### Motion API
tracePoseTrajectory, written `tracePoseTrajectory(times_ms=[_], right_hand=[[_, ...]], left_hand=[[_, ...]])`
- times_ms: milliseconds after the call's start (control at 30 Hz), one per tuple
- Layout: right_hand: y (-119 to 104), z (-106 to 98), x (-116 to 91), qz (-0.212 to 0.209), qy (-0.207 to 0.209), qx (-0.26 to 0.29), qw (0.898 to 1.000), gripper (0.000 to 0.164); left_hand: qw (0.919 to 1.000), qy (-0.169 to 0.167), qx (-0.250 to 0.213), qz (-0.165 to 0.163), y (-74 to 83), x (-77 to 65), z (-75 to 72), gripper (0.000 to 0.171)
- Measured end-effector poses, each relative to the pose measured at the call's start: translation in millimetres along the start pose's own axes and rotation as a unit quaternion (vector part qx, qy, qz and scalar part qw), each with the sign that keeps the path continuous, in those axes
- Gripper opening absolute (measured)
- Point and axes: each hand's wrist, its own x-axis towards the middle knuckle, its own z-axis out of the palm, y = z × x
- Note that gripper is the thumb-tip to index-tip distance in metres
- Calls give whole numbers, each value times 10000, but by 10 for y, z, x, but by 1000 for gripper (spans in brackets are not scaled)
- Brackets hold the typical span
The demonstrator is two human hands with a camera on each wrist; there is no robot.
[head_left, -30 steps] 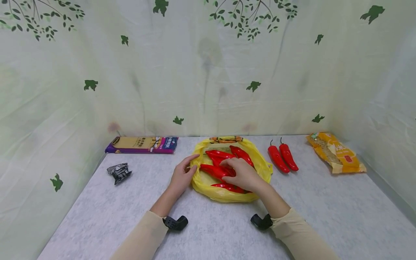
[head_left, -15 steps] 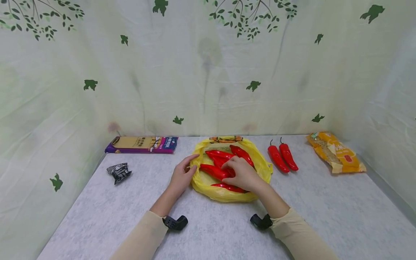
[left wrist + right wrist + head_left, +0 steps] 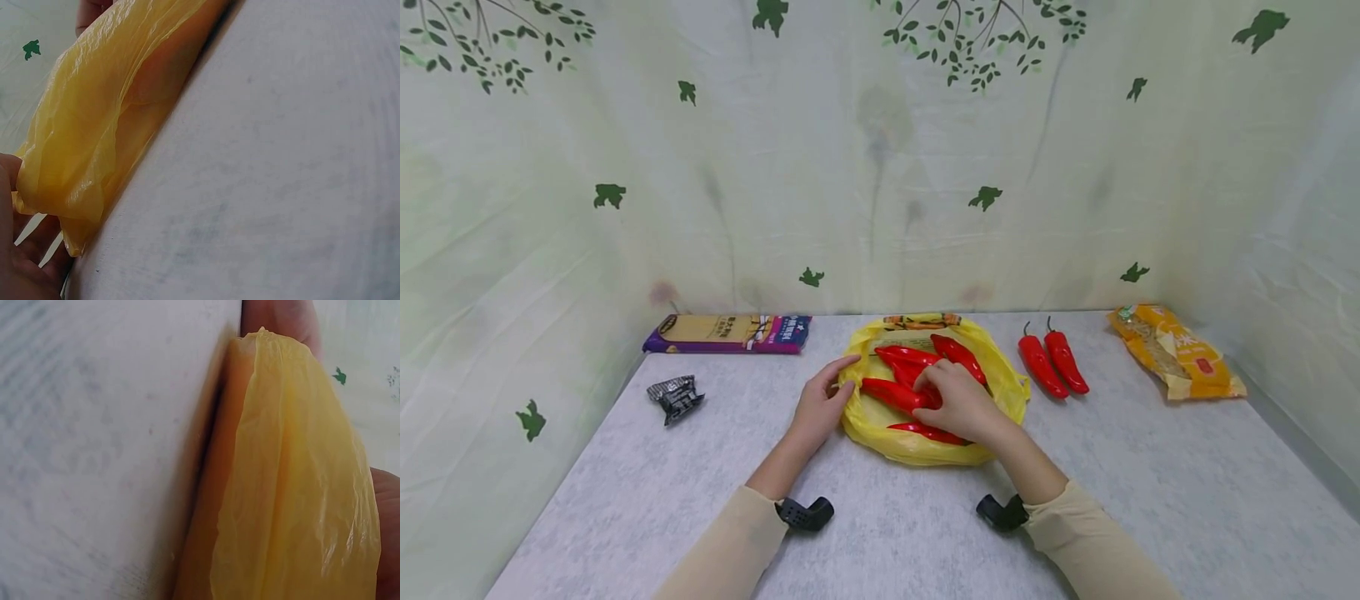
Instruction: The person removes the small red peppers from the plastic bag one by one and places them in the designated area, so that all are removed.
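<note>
Yellow bag (image 3: 917, 452), centre of frame, mouth open upward, sits on pale table (image 3: 887, 542); red peppers (image 3: 957, 355) inside. Left hand (image 3: 817, 407) at the bag's left edge: thumb and fingers bent about the film, holding it, how firmly cannot tell. Right hand (image 3: 962, 404) comes in over the bag's lower right rim, fingers and thumb gripping the thick end of the middle pepper (image 3: 889, 394); exact contact partly hidden. Handling, by judgement: peppers glossy, likely light, firm and a little slippery; best taken across the thick body, not the tapering tip. Bag film thin, soft, apt to crumple or drag along; take it by the rim. Two loose peppers (image 3: 1042, 367) right of the bag, stalks toward top of frame; orange packet (image 3: 1176, 354) farther right; black packet (image 3: 676, 398) and purple packet (image 3: 726, 335), left side
</note>
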Motion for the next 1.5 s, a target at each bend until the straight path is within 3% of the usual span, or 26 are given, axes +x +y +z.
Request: tracePoseTrajectory(times_ms=[233, 533, 733, 967, 1267, 1500], right_hand=[[-19, 15, 9, 95, 24, -290, 9995, 34], [-9, 7, 16, 24, 110, -278, 9996, 28], [-5, -38, 15, 244, 162, 228, 9993, 26], [75, -125, 21, 174, 621, 930, 9936, 35], [118, -297, 3, 162, 1059, 1518, 9826, 39], [181, -443, -37, 318, 1457, 1948, 9694, 45]], left_hand=[[10000, -1, 43, 13, 3, 0, -7, 40], [10000, 17, 45, 22, 8, 14, -8, 39], [10000, -68, 25, -68, 43, -5, -14, 40], [9999, -137, -26, -64, 11, 7, -25, 41], [9999, -13, 105, 121, -11, -6, -13, 41], [10000, -25, 57, 53, 0, -3, -6, 40]])
